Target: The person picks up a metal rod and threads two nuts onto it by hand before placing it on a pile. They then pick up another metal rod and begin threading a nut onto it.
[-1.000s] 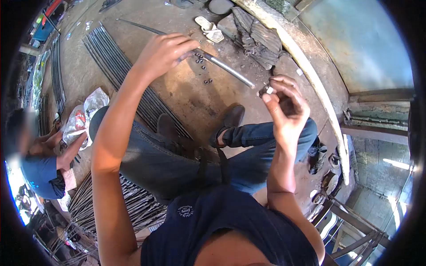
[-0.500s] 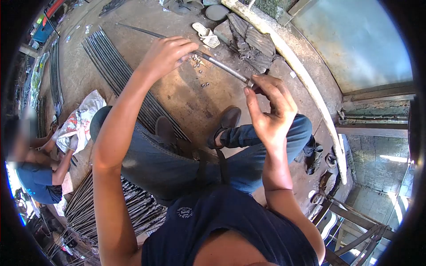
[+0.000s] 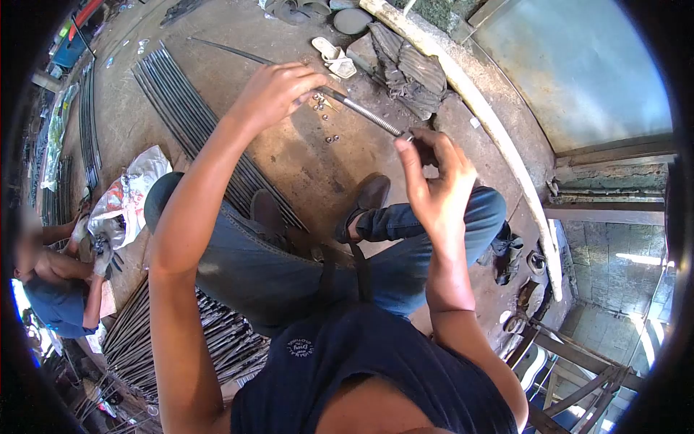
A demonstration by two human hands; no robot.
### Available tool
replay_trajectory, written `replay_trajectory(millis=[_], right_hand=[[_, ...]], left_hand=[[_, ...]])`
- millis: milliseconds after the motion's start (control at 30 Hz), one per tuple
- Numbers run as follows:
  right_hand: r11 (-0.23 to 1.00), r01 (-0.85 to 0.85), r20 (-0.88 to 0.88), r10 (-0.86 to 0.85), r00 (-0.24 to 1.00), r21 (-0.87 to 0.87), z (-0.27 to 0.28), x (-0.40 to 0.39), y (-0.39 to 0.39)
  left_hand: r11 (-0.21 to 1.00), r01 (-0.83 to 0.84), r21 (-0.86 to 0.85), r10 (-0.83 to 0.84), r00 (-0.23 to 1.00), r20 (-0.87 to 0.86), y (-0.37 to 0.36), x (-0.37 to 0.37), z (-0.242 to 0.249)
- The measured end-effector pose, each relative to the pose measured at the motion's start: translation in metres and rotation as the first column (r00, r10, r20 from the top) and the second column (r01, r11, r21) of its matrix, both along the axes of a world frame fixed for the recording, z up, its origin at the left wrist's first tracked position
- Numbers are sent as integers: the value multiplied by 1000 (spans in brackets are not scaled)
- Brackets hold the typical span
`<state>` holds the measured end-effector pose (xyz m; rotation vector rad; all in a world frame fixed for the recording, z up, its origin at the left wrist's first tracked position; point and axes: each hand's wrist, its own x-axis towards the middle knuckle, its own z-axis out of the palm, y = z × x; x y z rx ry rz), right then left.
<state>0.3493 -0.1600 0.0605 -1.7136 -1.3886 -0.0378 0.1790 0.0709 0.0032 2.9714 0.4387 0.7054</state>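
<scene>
A long dark rod (image 3: 365, 114) with a bright threaded end slants across the upper middle of the view. My left hand (image 3: 278, 92) is closed around it, just behind the thread. At the threaded tip sits a hex nut (image 3: 406, 136), pinched between the thumb and fingers of my right hand (image 3: 442, 165). Part of the nut is hidden by those fingers. Several loose nuts (image 3: 332, 138) lie on the floor below the rod, between my hands and my shoes.
Long rods (image 3: 181, 94) lie in a row on the floor at left, and a pile of thinner rods (image 3: 181, 340) is beside my leg. A co-worker with gloved hands sits near a white sack (image 3: 130, 192). Sandals (image 3: 335, 58), dark cloth (image 3: 408, 69) and a pale pole (image 3: 499, 145) lie ahead.
My right hand has shifted slightly left and its fingers have curled further around the nut. My left hand stays on the rod. The co-worker's gloved hand has opened and moved lower beside the sack.
</scene>
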Motion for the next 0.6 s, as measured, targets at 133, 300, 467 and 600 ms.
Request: replay_trajectory(millis=[133,300,467,600], right_hand=[[992,-89,-66,83,994,-94,12,6,-1],[980,-191,157,180,971,60,-2,11,4],[997,-68,-30,67,997,-38,-9,3,3],[995,-95,41,95,995,-21,-12,11,3]], left_hand=[[1000,15,-26,-15,1000,-10,-3,3,-4],[999,11,-44,-10,1000,21,0,5,-6],[996,7,-87,-4,1000,24,1,8,-11],[999,-4,-46,5,1000,16,-2,14,-6]])
